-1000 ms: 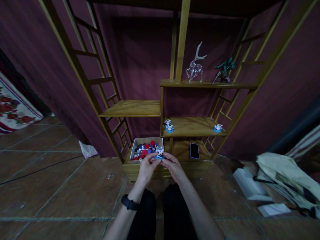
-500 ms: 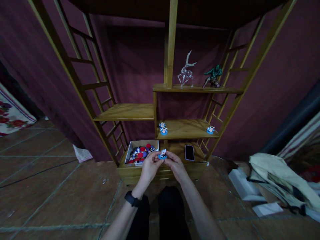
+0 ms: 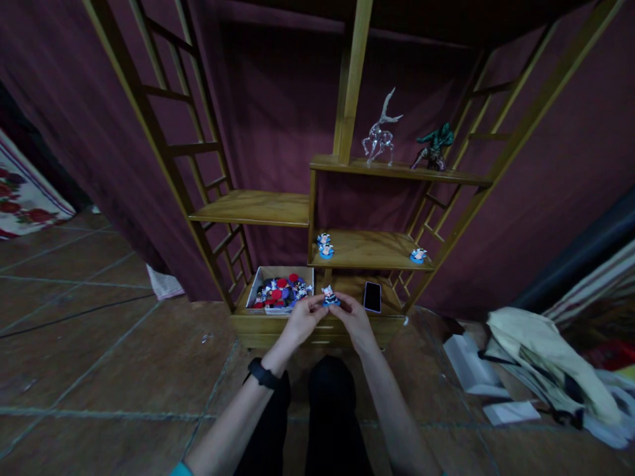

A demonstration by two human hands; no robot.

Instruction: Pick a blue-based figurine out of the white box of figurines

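Note:
A small figurine (image 3: pixel 329 295) with a blue base is pinched between my two hands in front of the wooden shelf unit. My left hand (image 3: pixel 303 320) grips it from the left, fingers closed at its base. From the other side my right hand (image 3: pixel 354 318) closes on the same figurine. Left of the hands, a white open box (image 3: pixel 251 295) holds many small figures in red, purple, black and white. On the middle shelf (image 3: pixel 370 248) stand two blue-based figurines (image 3: pixel 325 250) at the left end and one similar figurine (image 3: pixel 418 255) at the right end.
A dark-screened phone (image 3: pixel 372 297) lies on the bottom shelf, right of my hands. Higher up stand a clear deer ornament (image 3: pixel 380 137) and a green-and-brown crouching figure (image 3: pixel 434 147). White boxes (image 3: pixel 473 365) and pale cloth (image 3: pixel 533 340) lie on the floor at right.
The figurine in my hands has turned and now shows a pale face above a dark-and-white body. Both hands still hold it. The camera view has shifted slightly.

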